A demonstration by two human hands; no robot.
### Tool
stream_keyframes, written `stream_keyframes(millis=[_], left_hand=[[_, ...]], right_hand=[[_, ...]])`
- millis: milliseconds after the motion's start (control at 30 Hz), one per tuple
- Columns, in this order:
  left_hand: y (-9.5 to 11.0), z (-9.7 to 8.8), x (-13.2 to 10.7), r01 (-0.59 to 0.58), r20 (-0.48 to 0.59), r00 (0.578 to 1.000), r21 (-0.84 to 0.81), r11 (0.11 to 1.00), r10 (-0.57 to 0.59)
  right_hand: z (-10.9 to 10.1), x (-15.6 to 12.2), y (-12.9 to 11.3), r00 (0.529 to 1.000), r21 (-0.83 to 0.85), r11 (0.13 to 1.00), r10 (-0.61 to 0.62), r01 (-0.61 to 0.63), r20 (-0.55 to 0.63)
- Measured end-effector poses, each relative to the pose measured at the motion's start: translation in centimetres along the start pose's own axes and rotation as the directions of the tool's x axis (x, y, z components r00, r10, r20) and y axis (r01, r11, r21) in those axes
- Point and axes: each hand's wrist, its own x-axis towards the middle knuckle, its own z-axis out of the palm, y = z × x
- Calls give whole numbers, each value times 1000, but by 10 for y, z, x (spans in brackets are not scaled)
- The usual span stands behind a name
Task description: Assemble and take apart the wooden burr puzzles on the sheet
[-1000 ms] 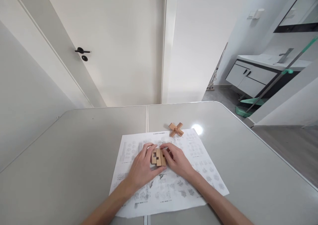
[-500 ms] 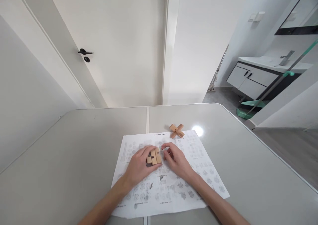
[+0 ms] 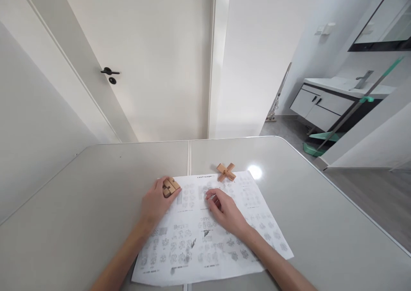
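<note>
My left hand [image 3: 156, 202] grips a bundle of notched wooden puzzle pieces [image 3: 170, 186] at the upper left corner of a printed instruction sheet [image 3: 208, 231]. On the middle of that sheet rests my right hand [image 3: 224, 209], fingers loosely curled, nothing in them. A small assembled wooden cross puzzle [image 3: 226, 172] lies on the grey table [image 3: 80, 205] just past the sheet's far edge, apart from both hands.
A seam runs down the table's middle. The table's far edge meets a white door with a black handle [image 3: 109, 72]. To the right, past the table's rounded corner, an open doorway shows a bathroom vanity [image 3: 324, 107] and a green mop [image 3: 321, 139].
My left hand has carried the wooden pieces left and away from me, from the sheet's centre to its upper left corner. My right hand let go of them and stays on the sheet.
</note>
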Motion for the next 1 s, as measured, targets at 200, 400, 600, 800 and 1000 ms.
stream_keyframes(millis=[200,400,600,800,1000], left_hand=[[-12,-8,8,105,-36,994,81,991,-102],[-12,-11,9,136,-22,991,117,984,-135],[-9,-13,6,57,-82,996,186,981,-42],[5,1,-8,-214,-124,966,118,970,228],[18,10,-28,-539,-31,842,-48,841,538]], right_hand=[[-1,1,-1,999,-30,999,-35,35,-1],[-1,2,0,1000,2,1000,-10,10,-11],[0,6,7,998,109,994,36,-31,-44],[-6,9,5,976,173,982,104,-71,-192],[-16,13,11,950,277,953,197,-126,-243]])
